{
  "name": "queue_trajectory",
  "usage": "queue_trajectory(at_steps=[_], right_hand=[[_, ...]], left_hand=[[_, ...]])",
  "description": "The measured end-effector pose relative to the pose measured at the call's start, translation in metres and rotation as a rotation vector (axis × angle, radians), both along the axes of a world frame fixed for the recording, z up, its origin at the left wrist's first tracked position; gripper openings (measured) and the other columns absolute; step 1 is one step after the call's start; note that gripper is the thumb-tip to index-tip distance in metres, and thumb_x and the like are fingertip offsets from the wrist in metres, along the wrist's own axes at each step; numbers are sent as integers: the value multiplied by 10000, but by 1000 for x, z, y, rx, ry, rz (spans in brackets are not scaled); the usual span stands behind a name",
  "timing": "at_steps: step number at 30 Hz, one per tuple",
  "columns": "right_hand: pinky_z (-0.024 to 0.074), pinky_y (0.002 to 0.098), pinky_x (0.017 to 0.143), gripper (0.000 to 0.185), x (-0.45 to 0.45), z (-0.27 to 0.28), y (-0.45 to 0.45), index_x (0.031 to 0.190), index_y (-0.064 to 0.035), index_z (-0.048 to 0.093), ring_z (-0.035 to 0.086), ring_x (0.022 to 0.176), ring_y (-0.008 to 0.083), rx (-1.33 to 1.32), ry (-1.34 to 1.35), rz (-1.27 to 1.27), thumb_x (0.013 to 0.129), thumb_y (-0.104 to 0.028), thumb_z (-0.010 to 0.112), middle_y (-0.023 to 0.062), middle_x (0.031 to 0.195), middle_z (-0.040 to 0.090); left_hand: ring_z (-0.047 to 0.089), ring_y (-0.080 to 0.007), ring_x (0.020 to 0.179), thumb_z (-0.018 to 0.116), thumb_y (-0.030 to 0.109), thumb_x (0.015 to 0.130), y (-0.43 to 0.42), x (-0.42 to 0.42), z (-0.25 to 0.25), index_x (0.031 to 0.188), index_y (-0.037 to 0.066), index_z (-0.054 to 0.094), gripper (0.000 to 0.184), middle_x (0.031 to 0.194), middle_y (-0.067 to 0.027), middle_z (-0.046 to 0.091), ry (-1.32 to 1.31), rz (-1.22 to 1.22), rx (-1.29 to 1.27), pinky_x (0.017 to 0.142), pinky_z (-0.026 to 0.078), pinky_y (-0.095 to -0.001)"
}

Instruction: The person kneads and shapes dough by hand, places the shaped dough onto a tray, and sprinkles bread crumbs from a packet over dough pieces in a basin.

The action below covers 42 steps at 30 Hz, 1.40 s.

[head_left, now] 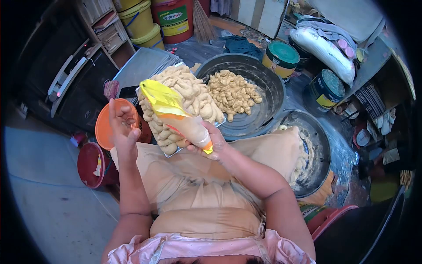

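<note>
My right hand [209, 141] is wrapped round the lower end of a yellow and clear plastic bag [178, 116], which slants up to the left. My left hand [123, 123] is raised beside the bag with its fingers apart and nothing in it. Beneath the bag, a tray of pale dough pieces [193, 90] rests by my lap. Just beyond it to the right, more dough pieces [233, 92] are heaped in a large dark basin [274, 94]. An orange bucket [105, 127] stands behind my left hand.
A second dark basin [323, 149] with pale residue lies at my right knee. A maroon bucket [88, 167] is on the left. Green-lidded tubs [281, 55] stand beyond the large basin. Yellow buckets [140, 22] and a red bucket [176, 33] are at the back.
</note>
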State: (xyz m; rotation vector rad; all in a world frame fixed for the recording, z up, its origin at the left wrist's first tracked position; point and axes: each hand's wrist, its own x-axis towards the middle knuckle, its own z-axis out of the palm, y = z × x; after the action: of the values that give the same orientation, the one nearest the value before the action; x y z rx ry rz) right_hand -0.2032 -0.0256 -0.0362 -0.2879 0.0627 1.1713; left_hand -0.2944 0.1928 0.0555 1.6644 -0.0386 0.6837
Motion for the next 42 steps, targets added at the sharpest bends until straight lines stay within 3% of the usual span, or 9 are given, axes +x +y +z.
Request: queue_trajectory(at_steps=[6,11,16,20,25,27,34,35,42], right_hand=[[561,307,511,550,-6,21,31,1080,-18,560,642,607,209,73,-53,215,885,-525,478,128,799,634],[521,300,461,609,-7,33,44,1070,-5,558,618,541,197,-38,-100,242,899,-574,422,140,761,619],[532,272,441,515,32,34,22,1156,-39,539,626,524,164,-72,-305,330,932,-488,421,133,756,652],[501,252,442,376,135,6,-4,1110,15,565,619,542,157,-616,-862,230,904,-295,513,110,784,652],[478,256,518,155,270,-163,-51,941,-12,589,511,542,136,-984,-281,-700,837,-126,580,47,744,577],[444,251,484,144,318,-286,-82,943,-38,620,502,543,118,-1346,-398,-522,819,-110,601,22,692,556],[500,311,633,232,377,-334,-52,974,-24,698,635,695,177,-1732,-923,-650,780,-138,640,104,815,689],[508,361,758,259,391,-339,-49,931,-67,714,664,813,294,-1739,-938,-660,756,-229,615,161,868,686],[507,370,773,243,458,-369,-26,949,-123,718,655,837,302,-1898,-1003,-599,777,-246,600,138,885,688]], left_hand=[[409,-260,1281,793,485,653,38,18,-65,1448,84,225,1057,1372,-102,438,221,-404,-430,1063,338,-396],[501,-249,1201,750,287,770,82,43,-69,1358,47,380,734,1313,-107,506,160,-702,-602,1016,406,-407],[545,-259,1141,551,219,921,40,72,-27,1340,35,378,489,1292,-122,514,117,-410,-648,959,458,-432],[561,-263,1116,480,264,960,37,90,-35,1338,31,364,459,1268,-134,527,159,-240,-684,922,481,-437],[550,-255,1133,458,318,969,36,106,-50,1343,41,374,473,1266,-119,535,218,-103,-787,957,453,-418],[544,-262,1138,468,325,964,40,107,-62,1344,42,376,483,1273,-114,531,235,-68,-825,960,447,-421],[523,-272,1156,366,415,983,34,112,-88,1359,48,349,526,1292,-123,504,505,-39,-959,964,436,-440],[537,-271,1133,358,447,977,25,116,-87,1362,57,351,548,1283,-120,512,565,-21,-980,953,444,-436],[545,-289,1110,321,538,955,-1,138,-97,1387,73,321,635,1259,-129,522,661,-88,-1021,968,421,-459]])
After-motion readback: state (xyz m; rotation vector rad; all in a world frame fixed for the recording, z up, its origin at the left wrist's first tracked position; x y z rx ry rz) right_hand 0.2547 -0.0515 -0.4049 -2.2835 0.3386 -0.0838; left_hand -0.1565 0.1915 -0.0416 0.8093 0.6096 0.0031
